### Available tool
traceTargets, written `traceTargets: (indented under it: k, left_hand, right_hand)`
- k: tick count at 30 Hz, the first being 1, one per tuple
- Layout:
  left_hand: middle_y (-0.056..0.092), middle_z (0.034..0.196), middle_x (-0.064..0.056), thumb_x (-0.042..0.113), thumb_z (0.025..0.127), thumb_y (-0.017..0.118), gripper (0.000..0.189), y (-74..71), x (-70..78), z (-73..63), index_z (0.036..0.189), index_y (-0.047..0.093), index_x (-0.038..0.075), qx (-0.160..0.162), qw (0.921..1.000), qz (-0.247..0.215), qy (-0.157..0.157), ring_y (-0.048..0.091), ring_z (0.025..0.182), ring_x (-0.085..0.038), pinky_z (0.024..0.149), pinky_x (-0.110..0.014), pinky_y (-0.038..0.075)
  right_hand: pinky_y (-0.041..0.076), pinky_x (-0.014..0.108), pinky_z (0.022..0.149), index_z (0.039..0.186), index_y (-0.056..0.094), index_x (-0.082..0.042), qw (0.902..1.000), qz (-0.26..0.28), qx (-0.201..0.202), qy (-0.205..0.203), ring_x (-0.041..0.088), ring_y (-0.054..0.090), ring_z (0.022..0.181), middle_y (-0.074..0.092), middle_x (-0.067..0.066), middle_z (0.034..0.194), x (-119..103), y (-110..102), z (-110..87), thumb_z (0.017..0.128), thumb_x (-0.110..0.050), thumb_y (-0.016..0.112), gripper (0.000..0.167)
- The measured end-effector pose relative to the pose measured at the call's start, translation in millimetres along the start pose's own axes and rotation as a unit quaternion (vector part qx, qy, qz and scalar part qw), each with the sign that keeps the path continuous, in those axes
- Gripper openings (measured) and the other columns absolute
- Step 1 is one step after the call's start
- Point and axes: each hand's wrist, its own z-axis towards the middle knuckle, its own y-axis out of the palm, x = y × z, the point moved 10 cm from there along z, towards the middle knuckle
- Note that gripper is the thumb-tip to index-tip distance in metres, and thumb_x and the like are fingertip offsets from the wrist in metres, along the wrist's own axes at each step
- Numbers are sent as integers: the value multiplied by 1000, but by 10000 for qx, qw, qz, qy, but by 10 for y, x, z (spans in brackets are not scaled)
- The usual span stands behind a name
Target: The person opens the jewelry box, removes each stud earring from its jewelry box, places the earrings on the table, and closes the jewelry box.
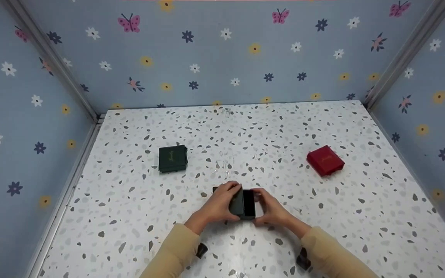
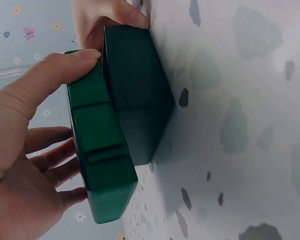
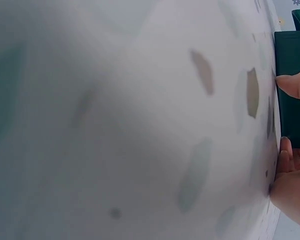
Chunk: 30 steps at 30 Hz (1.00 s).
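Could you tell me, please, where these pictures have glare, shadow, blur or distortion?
Head: pale glare on the tabletop, lower middle; left wrist: a soft shadow on it beside the opened green box; right wrist: tabletop blurred toward the left, its edge bowed at right, probably lens distortion.

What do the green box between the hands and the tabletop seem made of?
Green box: perhaps covered cardboard, smooth and low-sheen, judging by flat faces and crisp edges. Tabletop: possibly laminate or stone, mildly glossy; grey flecks and soft glare show.

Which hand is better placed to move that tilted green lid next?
Probably the left hand: its thumb and fingers grip the lid, while the right hand holds the box.
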Motion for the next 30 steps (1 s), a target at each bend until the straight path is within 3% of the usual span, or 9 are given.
traceTargets:
  k: [7, 13, 21, 30]
  left_hand:
    - [37, 130, -14, 28, 61, 80, 90, 68, 86, 91, 133, 36, -2, -138, 9998, 82, 95, 35, 117, -27, 96, -37, 30]
    - [37, 130, -13, 27, 60, 80, 90, 121, 125, 151, 133, 36, -3, -239, 9996, 142, 89, 35, 117, -27, 97, -35, 29]
    - [38, 129, -12, 29, 59, 81, 90, 168, 174, 220, 132, 38, -1, -313, 9992, 250, 80, 37, 115, -25, 96, -33, 30]
    - [39, 129, -12, 30, 58, 81, 91, 221, 183, 259, 131, 38, -3, -350, 9985, 410, 60, 37, 115, -25, 97, -33, 29]
  right_hand:
    - [28, 41, 98, 126, 34, 4, 9999, -60, -14, -140, 28, 44, 105, 46, 15, 120, -229, -25, -22, 52, 10, 76, 86]
    - [31, 36, 97, 127, 34, -5, 9998, -202, -21, -70, 20, 45, 103, 47, 6, 117, -21, -4, -3, 52, 2, 78, 88]
    - [35, 35, 93, 128, 33, -9, 9992, -363, -68, 151, 17, 47, 103, 47, 3, 116, 11, -5, -4, 54, -5, 79, 87]
    - [32, 43, 94, 127, 32, 2, 9996, -188, -107, 181, 28, 45, 104, 44, 15, 119, -354, -41, -36, 55, 4, 76, 84]
